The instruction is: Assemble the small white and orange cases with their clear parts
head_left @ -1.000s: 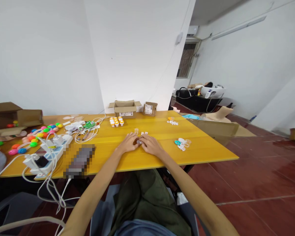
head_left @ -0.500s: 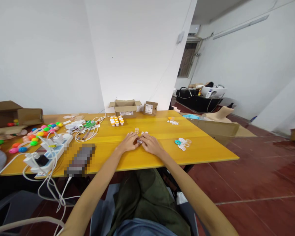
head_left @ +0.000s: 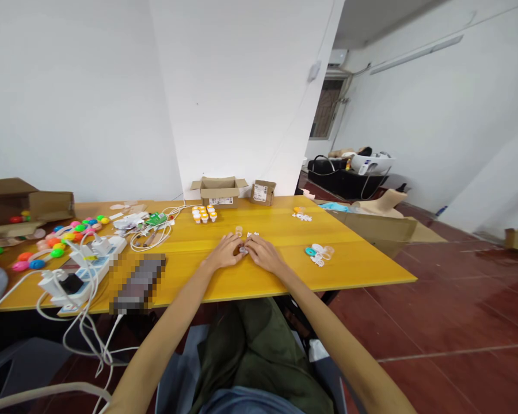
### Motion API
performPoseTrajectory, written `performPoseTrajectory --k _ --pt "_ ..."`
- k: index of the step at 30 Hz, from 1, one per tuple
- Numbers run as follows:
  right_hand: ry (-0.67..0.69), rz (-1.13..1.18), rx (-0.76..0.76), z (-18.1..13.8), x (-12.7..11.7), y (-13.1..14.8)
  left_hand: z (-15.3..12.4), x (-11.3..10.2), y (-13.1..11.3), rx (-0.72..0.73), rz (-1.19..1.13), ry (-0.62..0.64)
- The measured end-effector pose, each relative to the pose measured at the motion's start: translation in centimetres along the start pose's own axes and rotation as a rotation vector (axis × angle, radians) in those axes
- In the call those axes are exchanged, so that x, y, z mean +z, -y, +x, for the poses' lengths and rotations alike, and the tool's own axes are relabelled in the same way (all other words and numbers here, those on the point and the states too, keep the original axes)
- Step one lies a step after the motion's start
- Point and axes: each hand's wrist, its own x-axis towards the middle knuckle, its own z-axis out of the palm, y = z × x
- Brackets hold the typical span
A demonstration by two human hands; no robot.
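Note:
My left hand (head_left: 225,253) and my right hand (head_left: 263,253) meet low over the table, fingers curled in towards each other. Between their fingertips they pinch a small clear plastic part (head_left: 243,250), mostly covered by the fingers. Just beyond the fingers stands a small clear cup (head_left: 239,231), and beside it lie small white plastic pieces (head_left: 252,234), partly hidden by my right hand. To the right rest a teal ring (head_left: 311,252), more white pieces (head_left: 317,260) and a clear round cup (head_left: 328,252).
Several orange-capped white containers (head_left: 204,214) stand before an open cardboard box (head_left: 220,192) and a smaller box (head_left: 263,192). Orange and white pieces (head_left: 302,215) lie far right. At left are a phone (head_left: 140,283), a power strip (head_left: 90,276), cables and colourful balls (head_left: 69,236).
The whole view has shifted slightly. Both hands stay together around the small clear part, with only slight finger movement.

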Motion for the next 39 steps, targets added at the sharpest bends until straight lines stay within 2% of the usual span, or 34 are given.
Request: performPoseTrajectory --k 17,39 --pt "0.014 0.021 -0.025 -0.03 0.08 -0.30 0.05 0.53 0.45 -0.014 -0.023 -0.003" --pt "0.006 0.037 -0.029 0.16 0.07 -0.07 0.04 0.10 0.11 -0.015 -0.022 0.013"
